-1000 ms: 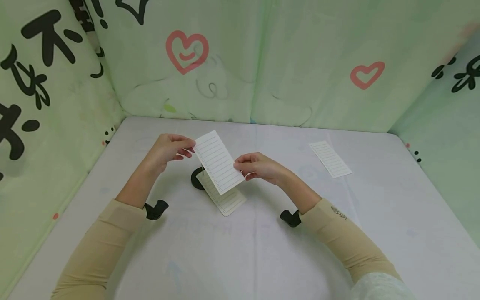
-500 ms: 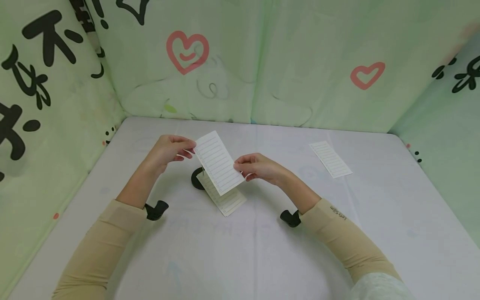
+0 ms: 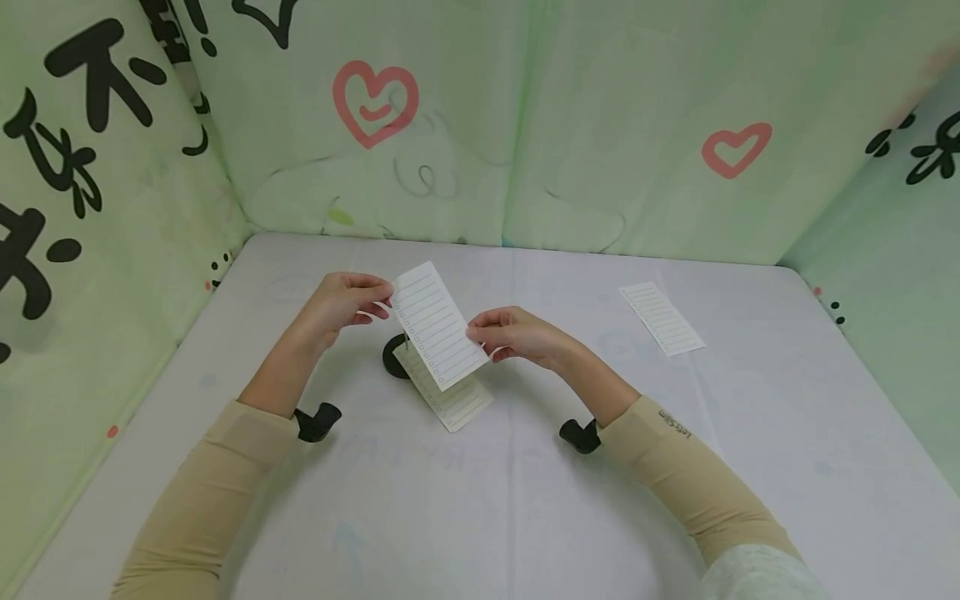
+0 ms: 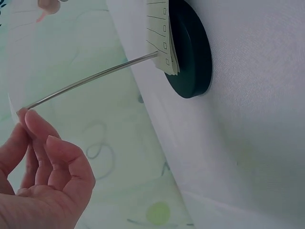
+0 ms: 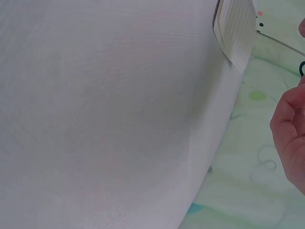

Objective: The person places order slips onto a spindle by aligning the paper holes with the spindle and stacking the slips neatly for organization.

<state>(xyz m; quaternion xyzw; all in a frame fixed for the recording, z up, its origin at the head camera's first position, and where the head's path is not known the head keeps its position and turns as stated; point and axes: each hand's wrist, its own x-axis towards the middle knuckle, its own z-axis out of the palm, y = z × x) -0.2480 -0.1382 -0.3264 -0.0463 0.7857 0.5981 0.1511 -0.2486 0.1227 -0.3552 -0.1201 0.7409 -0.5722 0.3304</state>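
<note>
A white lined note card (image 3: 438,325) with small checkboxes is held tilted above the table. My left hand (image 3: 341,302) pinches its left corner, and my right hand (image 3: 517,335) pinches its right edge between thumb and fingers. Below stands a paper spike with a round black base (image 4: 198,47) and a thin metal rod (image 4: 90,80). Several similar cards (image 3: 453,407) are threaded low on the rod, over the base. In the left wrist view, my left fingertips (image 4: 34,121) are right at the rod's tip. The held card covers most of the rod in the head view.
Another lined card (image 3: 662,318) lies flat on the white-covered table (image 3: 450,517), back right. Green curtains (image 3: 600,100) with hearts and black lettering enclose the back and sides. Black wrist mounts (image 3: 318,422) jut inward from both sleeves.
My left hand and forearm have shifted slightly to the right and toward me. The held card and my right hand have barely moved.
</note>
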